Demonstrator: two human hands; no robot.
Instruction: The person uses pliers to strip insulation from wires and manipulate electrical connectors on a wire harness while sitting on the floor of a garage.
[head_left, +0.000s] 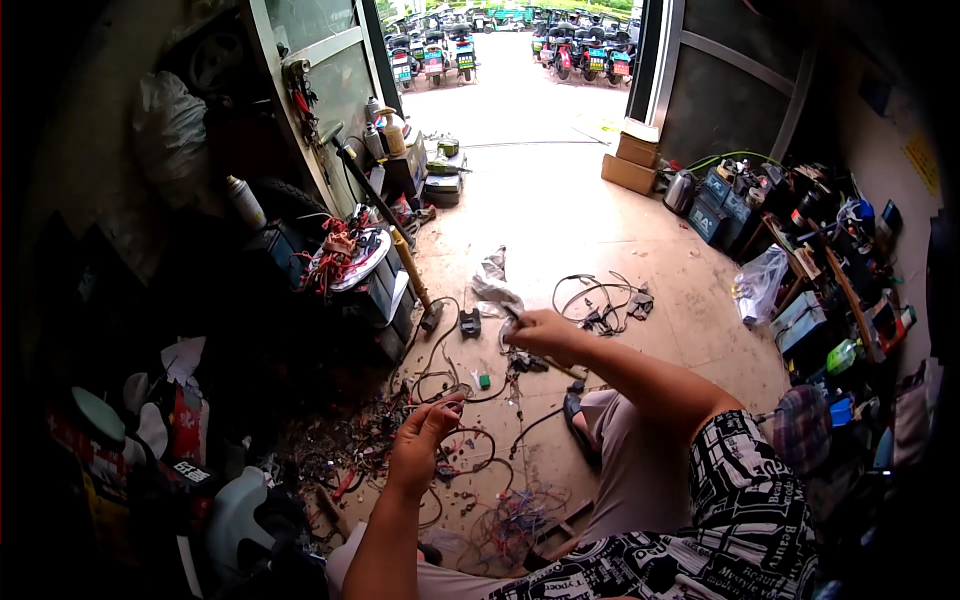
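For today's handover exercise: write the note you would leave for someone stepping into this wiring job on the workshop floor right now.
Left hand: pinched shut on a thin dark wire held above the floor.
Right hand: raised, closed on a small tool or wire end; which one cannot be told.
Around: loose black cables ahead on the tiled floor, a tangle of coloured wire by the knees, scrap bits to the left.
Done: cannot be judged.
Left: much loose wire lies unsorted.
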